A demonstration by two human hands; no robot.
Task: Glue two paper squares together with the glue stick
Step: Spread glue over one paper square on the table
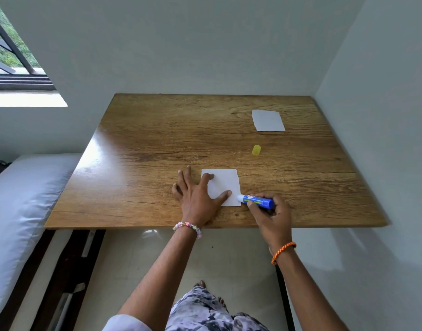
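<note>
A person's left hand (197,192) lies spread, fingers straight, pinning a white paper square (223,186) near the front edge of a brown wood-grain table (157,144), while the right hand (272,211) curls round a blue glue stick (257,201) whose white tip meets the sheet's lower right edge. Gluing appears under way (any film already laid is too faint to see); the second white paper square (268,120) waits well apart at the far right, its joining still ahead. The yellow cap (256,149) lies between the sheets amid bare tabletop.

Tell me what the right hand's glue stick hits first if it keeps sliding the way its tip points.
The near paper square: the glue stick in the right hand points left onto it. Beyond lies the left hand's thumb.
</note>
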